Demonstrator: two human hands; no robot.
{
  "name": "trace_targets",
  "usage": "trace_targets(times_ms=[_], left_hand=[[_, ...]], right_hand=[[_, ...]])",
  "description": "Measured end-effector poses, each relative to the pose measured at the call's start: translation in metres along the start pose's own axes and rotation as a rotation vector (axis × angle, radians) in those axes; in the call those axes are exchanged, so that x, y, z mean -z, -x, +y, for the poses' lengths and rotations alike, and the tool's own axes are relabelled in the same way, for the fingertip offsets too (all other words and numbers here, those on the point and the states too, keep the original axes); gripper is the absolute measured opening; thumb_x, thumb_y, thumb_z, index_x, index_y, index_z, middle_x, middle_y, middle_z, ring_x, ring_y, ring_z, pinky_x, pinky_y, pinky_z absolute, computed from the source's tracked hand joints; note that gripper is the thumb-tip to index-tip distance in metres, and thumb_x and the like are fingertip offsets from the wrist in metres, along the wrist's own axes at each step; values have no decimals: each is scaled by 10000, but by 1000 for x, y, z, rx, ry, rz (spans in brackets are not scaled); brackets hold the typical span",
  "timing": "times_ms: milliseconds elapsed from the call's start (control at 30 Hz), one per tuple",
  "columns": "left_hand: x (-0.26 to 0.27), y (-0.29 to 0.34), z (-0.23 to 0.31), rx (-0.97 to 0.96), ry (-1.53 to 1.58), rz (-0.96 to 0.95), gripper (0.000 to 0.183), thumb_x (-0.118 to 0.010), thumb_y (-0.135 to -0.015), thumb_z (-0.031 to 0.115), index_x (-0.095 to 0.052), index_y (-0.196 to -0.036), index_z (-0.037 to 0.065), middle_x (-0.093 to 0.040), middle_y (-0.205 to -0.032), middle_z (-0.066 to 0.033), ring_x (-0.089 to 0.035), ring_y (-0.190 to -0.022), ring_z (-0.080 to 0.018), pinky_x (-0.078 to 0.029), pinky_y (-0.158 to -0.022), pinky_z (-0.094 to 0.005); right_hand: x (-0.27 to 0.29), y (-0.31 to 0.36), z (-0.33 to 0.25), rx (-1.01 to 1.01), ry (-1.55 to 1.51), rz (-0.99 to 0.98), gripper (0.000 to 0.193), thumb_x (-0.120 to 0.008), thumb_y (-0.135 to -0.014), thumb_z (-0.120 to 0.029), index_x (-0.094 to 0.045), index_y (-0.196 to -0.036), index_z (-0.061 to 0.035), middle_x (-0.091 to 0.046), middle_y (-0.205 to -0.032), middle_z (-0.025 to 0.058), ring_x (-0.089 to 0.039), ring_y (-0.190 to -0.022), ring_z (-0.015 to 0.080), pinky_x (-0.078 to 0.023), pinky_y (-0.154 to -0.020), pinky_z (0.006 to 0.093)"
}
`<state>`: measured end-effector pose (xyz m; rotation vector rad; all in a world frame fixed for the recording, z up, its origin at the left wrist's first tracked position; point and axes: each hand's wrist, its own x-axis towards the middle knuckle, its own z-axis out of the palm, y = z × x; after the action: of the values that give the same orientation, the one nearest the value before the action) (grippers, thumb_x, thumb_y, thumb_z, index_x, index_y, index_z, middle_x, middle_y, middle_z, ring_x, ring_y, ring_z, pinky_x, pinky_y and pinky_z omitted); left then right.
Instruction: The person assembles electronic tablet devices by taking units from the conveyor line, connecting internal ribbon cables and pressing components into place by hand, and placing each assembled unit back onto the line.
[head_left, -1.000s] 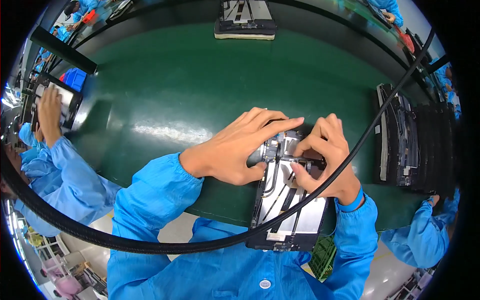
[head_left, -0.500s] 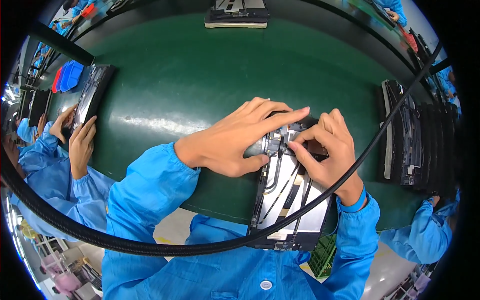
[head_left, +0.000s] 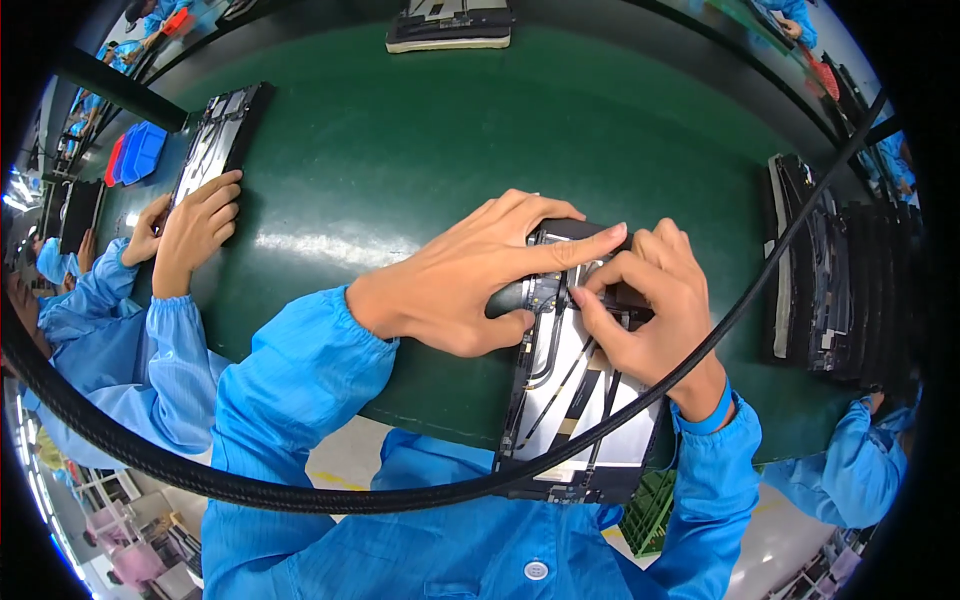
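An opened tablet (head_left: pixel 541 425) lies at the table's near edge, showing silver battery panels, dark flat cables and small circuit parts. Across its upper left part rests my left hand (head_left: pixel 455 275), thumb and index finger spread apart, the index stretched over the board end. The other fingers reach past the upper left corner. My right hand (head_left: pixel 665 300) is closed in a pinch, thumb and index finger meeting over the upper board beside a dark cable. What lies between those fingertips is too small to make out. Part of the board is hidden under both hands.
A thick black braided cable (head_left: pixel 400 498) loops across the foreground. Stacked dark devices (head_left: pixel 825 280) stand at right; another pile (head_left: pixel 450 35) sits at the far edge. At left, a co-worker's hands (head_left: pixel 195 235) hold a similar device (head_left: pixel 225 130), near blue bins (head_left: pixel 143 150).
My hands stay at the upper board with only slight finger shifts. The co-worker's hands and device at left have moved farther up the table.
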<state>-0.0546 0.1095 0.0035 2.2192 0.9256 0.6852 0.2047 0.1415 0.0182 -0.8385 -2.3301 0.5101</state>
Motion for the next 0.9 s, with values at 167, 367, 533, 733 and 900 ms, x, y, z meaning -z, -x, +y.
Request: trace_targets(times_ms=[167,367,533,733,900], left_hand=[[-2,1,-3,-28,-38,15,1089,-739,-733,67,-395,-1763,149,-466,-1625,-287,-464,-1441,-493,-376,-1244,-571],[-6,1,4,9,-11,39,1109,-699,-774,27,-264,-1793,74,-454,-1620,-292,-470,-1397,-493,-371,-1235,-557],[-4,4,1,-5,23,30,1138,-712,-748,47,-254,-1790,55,-450,-1618,-300,-463,-1393,-503,-365,-1237,-563],[-1,1,2,-25,23,16,1170,-725,-714,80,-266,-1791,76,-442,-1623,-306,-455,-1399,-516,-368,-1236,-580],[-4,0,3,8,-28,1,1150,-723,-700,86,-329,-1780,114,-438,-1624,-307,-453,-1413,-517,-373,-1240,-581]], right_hand=[[0,-2,-1,-75,-57,-33,160,-852,-746,-126,-698,-767,-86,-471,-719,53,-465,-764,257,-349,-728,412],[4,-2,-6,-98,-64,-100,203,-845,-752,-136,-644,-737,-116,-499,-714,36,-496,-773,258,-362,-768,418],[-1,0,-4,-123,-95,-89,193,-861,-764,-147,-671,-747,-117,-521,-715,41,-502,-771,263,-399,-799,417],[0,-1,-2,-122,-81,-64,197,-868,-754,-167,-680,-732,-115,-521,-688,32,-483,-741,247,-359,-759,417],[-1,-2,-2,-125,-77,-53,195,-864,-734,-167,-677,-717,-112,-520,-667,30,-475,-726,239,-338,-744,408]])
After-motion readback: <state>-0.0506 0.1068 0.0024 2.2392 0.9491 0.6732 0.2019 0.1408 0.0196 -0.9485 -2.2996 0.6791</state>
